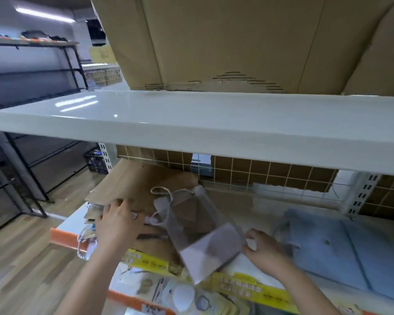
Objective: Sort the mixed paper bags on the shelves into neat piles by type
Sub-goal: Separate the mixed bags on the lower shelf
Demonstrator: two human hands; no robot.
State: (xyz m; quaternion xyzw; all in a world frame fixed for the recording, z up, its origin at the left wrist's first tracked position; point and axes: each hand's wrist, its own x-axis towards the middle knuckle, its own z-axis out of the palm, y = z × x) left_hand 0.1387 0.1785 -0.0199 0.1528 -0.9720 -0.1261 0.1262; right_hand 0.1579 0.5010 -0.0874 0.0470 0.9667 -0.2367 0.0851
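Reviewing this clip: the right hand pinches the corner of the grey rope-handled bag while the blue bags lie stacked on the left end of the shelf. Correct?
Not quite. The head view shows the blue bags on the right end of the shelf. The right hand does pinch the corner of the grey rope-handled bag.

Wood floor (21,258), black racks (32,71), ceiling striplight (43,13)

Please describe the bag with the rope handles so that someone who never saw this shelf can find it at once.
Look under the wide white shelf, on the lower shelf with the orange front edge. Between the left hand and the right hand lies a see-through bag. Unlike the brown paper bags and blue bags beside it, it is translucent grey with white rope handles.
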